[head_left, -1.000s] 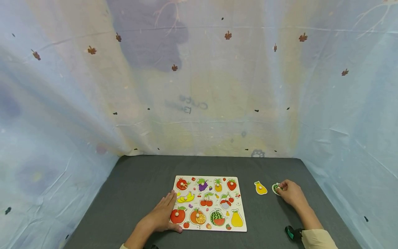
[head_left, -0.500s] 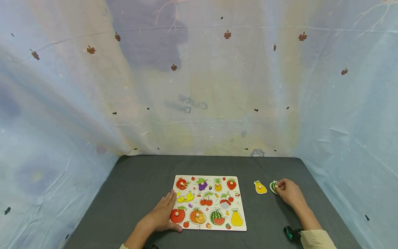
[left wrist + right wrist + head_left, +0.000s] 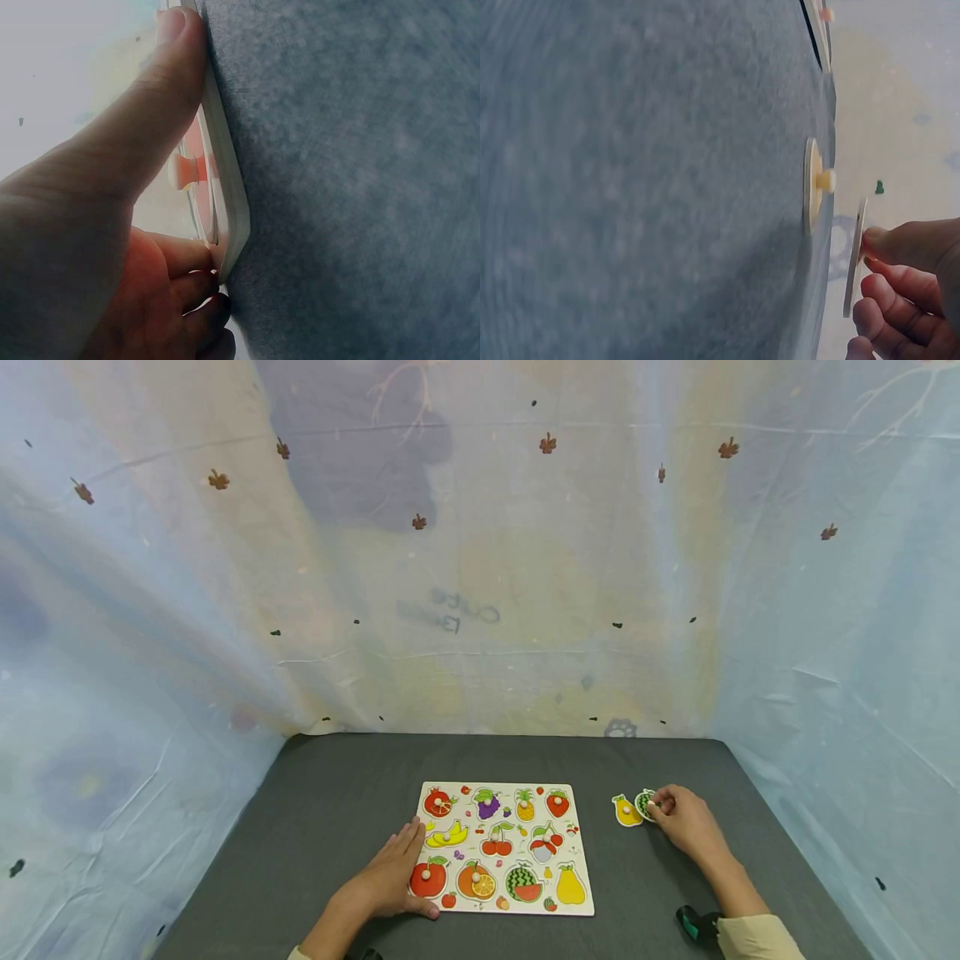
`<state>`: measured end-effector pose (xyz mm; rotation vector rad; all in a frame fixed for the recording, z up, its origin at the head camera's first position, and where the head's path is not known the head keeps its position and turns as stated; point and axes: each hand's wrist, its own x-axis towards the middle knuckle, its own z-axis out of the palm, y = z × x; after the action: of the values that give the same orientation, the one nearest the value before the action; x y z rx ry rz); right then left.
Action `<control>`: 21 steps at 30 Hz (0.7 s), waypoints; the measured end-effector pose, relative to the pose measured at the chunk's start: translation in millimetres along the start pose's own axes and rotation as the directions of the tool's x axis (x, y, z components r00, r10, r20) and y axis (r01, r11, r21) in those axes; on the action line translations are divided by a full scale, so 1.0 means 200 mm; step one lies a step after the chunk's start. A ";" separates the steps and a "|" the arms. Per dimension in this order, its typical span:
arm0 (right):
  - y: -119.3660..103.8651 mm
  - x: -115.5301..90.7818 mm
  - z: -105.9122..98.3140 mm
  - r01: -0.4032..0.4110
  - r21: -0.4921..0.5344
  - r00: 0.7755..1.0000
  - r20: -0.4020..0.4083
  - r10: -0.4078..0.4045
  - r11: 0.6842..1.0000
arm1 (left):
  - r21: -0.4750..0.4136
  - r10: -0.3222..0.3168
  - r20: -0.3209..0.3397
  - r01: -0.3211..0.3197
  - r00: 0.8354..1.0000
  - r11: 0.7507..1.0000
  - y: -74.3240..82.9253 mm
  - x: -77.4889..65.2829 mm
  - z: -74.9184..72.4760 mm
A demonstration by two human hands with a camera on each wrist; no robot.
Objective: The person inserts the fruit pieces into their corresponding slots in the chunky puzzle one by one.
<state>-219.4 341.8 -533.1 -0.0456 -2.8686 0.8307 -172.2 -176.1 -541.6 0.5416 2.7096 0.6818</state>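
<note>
My right hand [image 3: 686, 822] pinches a round watermelon puzzle piece [image 3: 642, 802] between thumb and fingertips. In the right wrist view that watermelon piece [image 3: 853, 274] is held edge-on, raised off the cloth. A pear puzzle piece [image 3: 626, 811] lies flat just left of it, its knob [image 3: 826, 181] standing up. The white fruit puzzle board [image 3: 588, 903] lies left of both pieces. My left hand [image 3: 386, 877] rests against its lower left corner, fingers extended along the left side and thumb along the near edge. A knob [image 3: 182, 172] shows beside that thumb in the left wrist view.
Dark grey cloth [image 3: 337, 793] covers the table. Printed curtains [image 3: 480, 568] hang behind and on both sides. Knobbed fruit pieces, such as an apple [image 3: 428, 877] and an orange [image 3: 476, 881], sit in the board. A black and green wrist device [image 3: 696, 925] is by the right sleeve.
The right hand has moved left with the watermelon piece, from the right of the pear piece to close beside it. The left hand and the board have stayed put.
</note>
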 end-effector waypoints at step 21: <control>-0.17 -0.04 0.07 0.108 0.035 0.994 0.014 -0.109 0.994 | -0.007 0.003 0.004 -0.003 1.000 1.000 -0.01 0.00 0.00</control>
<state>-213.9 304.4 -528.3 0.1204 -2.8411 0.8620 -172.8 -177.1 -542.8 0.5453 2.7022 0.6904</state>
